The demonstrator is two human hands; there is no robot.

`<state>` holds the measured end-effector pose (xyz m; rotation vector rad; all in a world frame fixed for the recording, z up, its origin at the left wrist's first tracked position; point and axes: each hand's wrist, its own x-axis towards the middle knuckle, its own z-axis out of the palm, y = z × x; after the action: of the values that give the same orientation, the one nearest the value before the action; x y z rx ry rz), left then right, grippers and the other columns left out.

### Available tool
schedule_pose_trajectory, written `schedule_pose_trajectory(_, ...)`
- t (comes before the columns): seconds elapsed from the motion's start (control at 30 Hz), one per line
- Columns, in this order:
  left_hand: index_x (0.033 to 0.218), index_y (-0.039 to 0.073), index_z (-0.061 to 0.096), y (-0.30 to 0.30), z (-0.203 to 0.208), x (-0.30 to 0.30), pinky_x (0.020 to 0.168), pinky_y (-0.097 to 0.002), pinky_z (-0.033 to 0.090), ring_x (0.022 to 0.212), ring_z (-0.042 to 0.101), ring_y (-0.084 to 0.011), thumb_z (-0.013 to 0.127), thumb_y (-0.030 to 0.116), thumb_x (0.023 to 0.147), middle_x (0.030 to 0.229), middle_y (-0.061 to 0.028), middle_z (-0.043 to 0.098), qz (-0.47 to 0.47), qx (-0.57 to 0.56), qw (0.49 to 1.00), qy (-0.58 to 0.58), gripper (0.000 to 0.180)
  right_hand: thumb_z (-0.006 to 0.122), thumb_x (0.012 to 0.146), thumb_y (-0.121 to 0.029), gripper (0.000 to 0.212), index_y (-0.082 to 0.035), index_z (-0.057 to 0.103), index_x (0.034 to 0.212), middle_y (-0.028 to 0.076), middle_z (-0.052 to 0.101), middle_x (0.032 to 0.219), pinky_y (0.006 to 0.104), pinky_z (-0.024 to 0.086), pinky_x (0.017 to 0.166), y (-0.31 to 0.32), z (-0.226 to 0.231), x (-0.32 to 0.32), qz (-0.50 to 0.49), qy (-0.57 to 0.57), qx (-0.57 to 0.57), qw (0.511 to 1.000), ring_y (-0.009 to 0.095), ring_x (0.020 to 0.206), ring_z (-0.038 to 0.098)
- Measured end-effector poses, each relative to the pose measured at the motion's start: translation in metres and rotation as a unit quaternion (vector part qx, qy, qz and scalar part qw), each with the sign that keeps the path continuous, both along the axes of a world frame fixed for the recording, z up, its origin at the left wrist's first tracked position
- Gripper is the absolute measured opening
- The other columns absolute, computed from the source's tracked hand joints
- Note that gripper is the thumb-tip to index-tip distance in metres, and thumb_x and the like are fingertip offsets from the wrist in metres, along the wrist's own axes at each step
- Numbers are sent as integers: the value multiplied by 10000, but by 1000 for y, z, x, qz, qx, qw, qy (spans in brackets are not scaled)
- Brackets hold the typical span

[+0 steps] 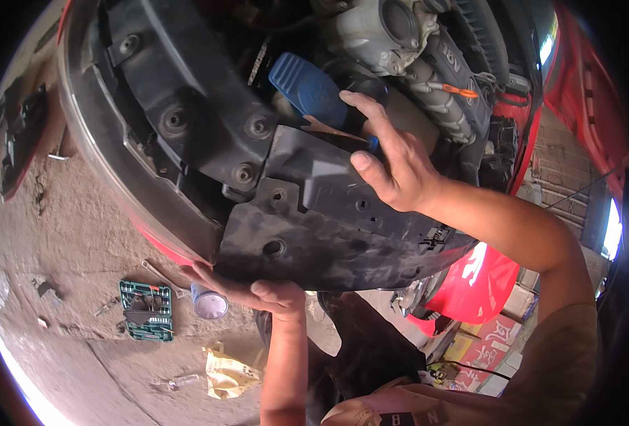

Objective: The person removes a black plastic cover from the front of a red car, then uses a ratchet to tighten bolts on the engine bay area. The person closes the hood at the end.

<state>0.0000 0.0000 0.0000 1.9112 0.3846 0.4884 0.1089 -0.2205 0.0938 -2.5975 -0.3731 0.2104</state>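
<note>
Head view: black panel (311, 238) lies between engine cover (456, 67) and left hand (280, 295); right hand (399, 170) partly hides it, fingers spread, contact indeterminable; left fingers extended, unclenched, at its lower edge; engine cover and red sign (495, 344) bear lettering.

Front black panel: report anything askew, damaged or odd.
The panel has a round hole with no fastener visible in it, which looks odd because the cover beside it has fittings in its recesses. Its face looks smudged too; I see no clear crack.
</note>
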Motion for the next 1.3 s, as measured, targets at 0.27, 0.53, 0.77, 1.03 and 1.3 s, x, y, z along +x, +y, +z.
schedule_pose_trajectory(0.27, 1564, -84, 214, -4, -9, -4, 1239, -541, 190, 1526, 203, -430, 187, 470, 1095, 1630, -280, 222, -3, 52, 999, -9, 726, 559, 990, -450, 736, 14, 338, 1515, 192, 625, 995, 399, 505, 702, 4, 4, -1, -24, -17, 0, 1000, 314, 754, 646)
schedule_pose_trajectory(0.53, 1569, -84, 203, -19, -4, -21, 1247, -550, 131, 1545, 127, -428, 204, 485, 1088, 1646, -285, 169, -23, 75, 997, -10, 746, 766, 849, -489, 835, -45, 417, 1464, 221, 660, 1238, 429, 584, 837, 5, 4, -5, -38, -111, -30, 993, 384, 1045, 696)
schedule_pose_trajectory(0.77, 1572, -75, 207, -21, -7, -25, 1246, -554, 127, 1547, 122, -422, 199, 484, 1087, 1646, -294, 154, -9, 85, 996, -12, 740, 813, 658, -697, 1170, -59, 378, 1536, 133, 619, 1124, 415, 530, 846, 14, 25, -27, 58, -204, -174, 962, 294, 887, 635)
schedule_pose_trajectory(1.03, 1576, -73, 184, -30, -2, -31, 1244, -552, 133, 1543, 120, -430, 242, 523, 1076, 1644, -314, 117, 19, 25, 999, 26, 781, 929, 407, -588, 1415, -68, 322, 1574, 132, 508, 1212, 433, 452, 924, 41, 29, -51, -27, -102, -260, 960, 299, 1015, 520)
schedule_pose_trajectory(1.3, 1589, -61, 117, -28, -5, -31, 1234, -567, 132, 1542, 100, -438, 314, 581, 1051, 1646, -319, 76, 18, -10, 999, 28, 860, 966, 415, -502, 1193, -14, 456, 1377, 121, 542, 1175, 440, 442, 947, 56, 34, -50, -38, -34, -275, 960, 311, 1078, 561)
